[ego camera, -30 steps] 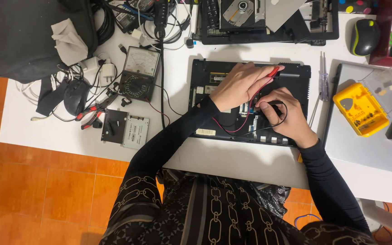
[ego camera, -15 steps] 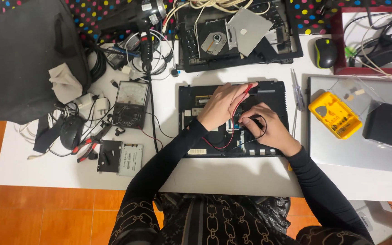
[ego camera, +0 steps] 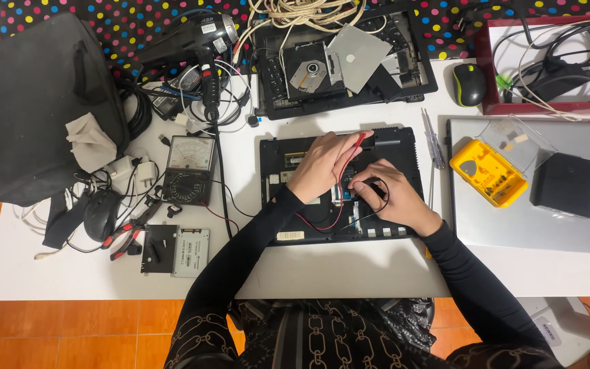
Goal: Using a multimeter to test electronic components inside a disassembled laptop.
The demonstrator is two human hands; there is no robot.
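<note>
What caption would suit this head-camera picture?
Left hand holds a red probe, right hand a black probe, over an opened laptop base.

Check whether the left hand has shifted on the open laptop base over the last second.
No. The left hand holds the red probe over the same middle spot of the laptop base; only the camera moved.

Far left: a black bag (ego camera: 32, 109) covers the table's (ego camera: 349, 273) corner, a pale cloth (ego camera: 91, 142) resting on it
Back edge: a black hair dryer (ego camera: 196, 42) lies among tangled cables (ego camera: 295, 12) beside a dismantled laptop base (ego camera: 346, 61) with its disc drive exposed
Left foreground: a black mouse (ego camera: 102, 214), red-handled pliers (ego camera: 128, 238) and a flat drive (ego camera: 191, 252)
Right: a closed silver laptop (ego camera: 534, 225) carries a yellow bit case (ego camera: 488, 173) and a small black box (ego camera: 565, 184)
Back right: a second mouse (ego camera: 468, 84) sits beside a red tray (ego camera: 554, 61) of cords
Backdrop: polka-dot cloth (ego camera: 131, 17)
</note>
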